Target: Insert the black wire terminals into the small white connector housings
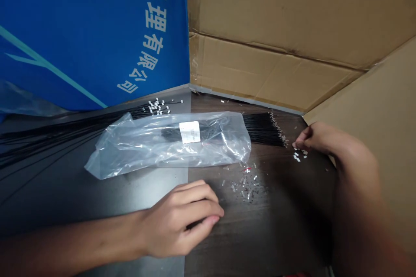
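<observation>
Our right grip (316,135), in the head view, has its fingertips drawn together just beside small white rectangular pieces (296,156) on the dark wood-grain tabletop (234,242); whether it pinches one, we cannot tell. Thin black pale-tipped wires (264,130) end to its left. Our left grip (186,216) curls loosely, its inside hidden from us, near clear plastic scraps (248,188).

Right hand (308,137) just beside white pieces (297,159); left hand (185,218) curled near clear bag (172,149); black wires (264,130) flanking bag.
</observation>
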The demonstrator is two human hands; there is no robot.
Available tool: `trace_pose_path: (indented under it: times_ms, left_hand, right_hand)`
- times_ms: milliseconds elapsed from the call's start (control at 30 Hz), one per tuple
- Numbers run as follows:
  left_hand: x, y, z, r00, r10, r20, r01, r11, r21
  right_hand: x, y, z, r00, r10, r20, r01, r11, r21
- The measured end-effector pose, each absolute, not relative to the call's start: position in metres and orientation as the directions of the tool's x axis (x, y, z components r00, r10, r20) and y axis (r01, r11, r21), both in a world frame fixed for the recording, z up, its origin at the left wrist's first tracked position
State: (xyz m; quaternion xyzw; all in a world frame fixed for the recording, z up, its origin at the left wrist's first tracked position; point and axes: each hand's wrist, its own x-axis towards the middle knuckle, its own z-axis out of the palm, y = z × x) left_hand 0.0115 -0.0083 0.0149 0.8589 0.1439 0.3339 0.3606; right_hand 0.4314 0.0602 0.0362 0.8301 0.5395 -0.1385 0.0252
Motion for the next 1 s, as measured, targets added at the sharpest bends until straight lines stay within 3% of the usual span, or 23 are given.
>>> trace_pose_path:
  times_ms: [100, 167, 333, 433, 533, 633, 667, 700, 733, 833, 1000]
  left_hand:
    - [0.008, -0.004, 0.005, 0.756, 0.441, 0.485, -0.044, -0.704, 0.709]
    - [0.007, -0.002, 0.004, 0.765, 0.446, 0.465, -0.024, -0.701, 0.712]
    - [0.007, -0.004, 0.007, 0.771, 0.481, 0.417, 0.006, -0.661, 0.751]
    - [0.007, -0.004, 0.007, 0.734, 0.559, 0.385, 0.036, -0.598, 0.801]
    - [0.006, -0.003, 0.007, 0.653, 0.698, 0.294, 0.076, -0.447, 0.892]
    - [0.006, 0.000, 0.005, 0.550, 0.819, 0.164, 0.034, -0.219, 0.975]
    - [0.007, 0.000, 0.004, 0.520, 0.845, 0.123, 0.000, -0.144, 0.990]
    - [0.007, 0.001, 0.004, 0.500, 0.862, 0.085, -0.035, -0.078, 0.996]
    - [0.007, 0.001, 0.003, 0.488, 0.871, 0.052, -0.064, -0.024, 0.998]
    - [0.008, 0.003, 0.003, 0.453, 0.892, -0.009, -0.103, 0.062, 0.993]
    - [0.007, 0.008, 0.003, 0.402, 0.913, -0.070, -0.076, 0.109, 0.991]
  right_hand:
    - [0.418, 0.064, 0.044, 0.441, 0.754, -0.486, 0.867, -0.498, 0.015]
    - [0.409, 0.066, 0.049, 0.465, 0.710, -0.529, 0.858, -0.509, 0.071]
    - [0.392, 0.065, 0.059, 0.521, 0.702, -0.485, 0.839, -0.526, 0.140]
    - [0.384, 0.059, 0.071, 0.532, 0.757, -0.379, 0.837, -0.537, 0.103]
    - [0.358, 0.049, 0.086, 0.413, 0.879, -0.238, 0.894, -0.441, -0.076]
    - [0.308, 0.030, 0.087, 0.094, 0.978, -0.184, 0.919, -0.157, -0.363]
    - [0.289, 0.023, 0.083, -0.054, 0.987, -0.154, 0.879, -0.026, -0.477]
    - [0.270, 0.017, 0.078, -0.279, 0.960, -0.021, 0.710, 0.191, -0.678]
    - [0.254, 0.010, 0.071, -0.415, 0.906, 0.089, 0.530, 0.320, -0.785]
    - [0.223, -0.001, 0.048, -0.480, 0.833, 0.275, 0.325, 0.460, -0.826]
    - [0.217, -0.004, 0.034, -0.401, 0.842, 0.360, 0.303, 0.493, -0.816]
